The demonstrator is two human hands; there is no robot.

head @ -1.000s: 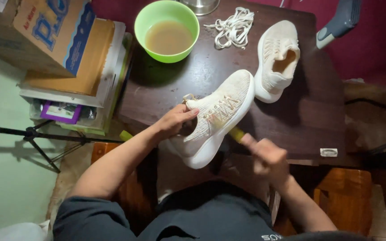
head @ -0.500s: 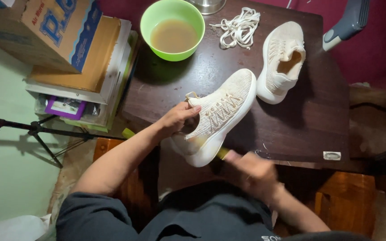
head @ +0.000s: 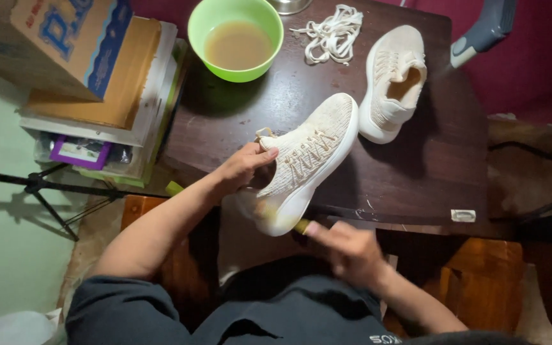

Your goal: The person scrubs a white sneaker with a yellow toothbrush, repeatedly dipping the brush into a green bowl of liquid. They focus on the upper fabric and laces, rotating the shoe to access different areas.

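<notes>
Right hand (head: 347, 250) lower, perhaps brushing shoe (head: 308, 163)

dark wooden table (head: 404, 185) — pale green floor (head: 7, 255) — maroon wall (head: 544, 57), dim light

Shoe (head: 311, 160) upper was cream knit cloth, matt and ribbed; its sole looked like smooth rubber. Second shoe (head: 391, 83) was the same knit. Worktop (head: 416, 172) was dark wood, worn semi-gloss with scuffs. Bowl (head: 236, 38) was glossy green plastic. Laces (head: 333, 32) were woven cloth. Box (head: 65, 45) was matt cardboard.
</notes>
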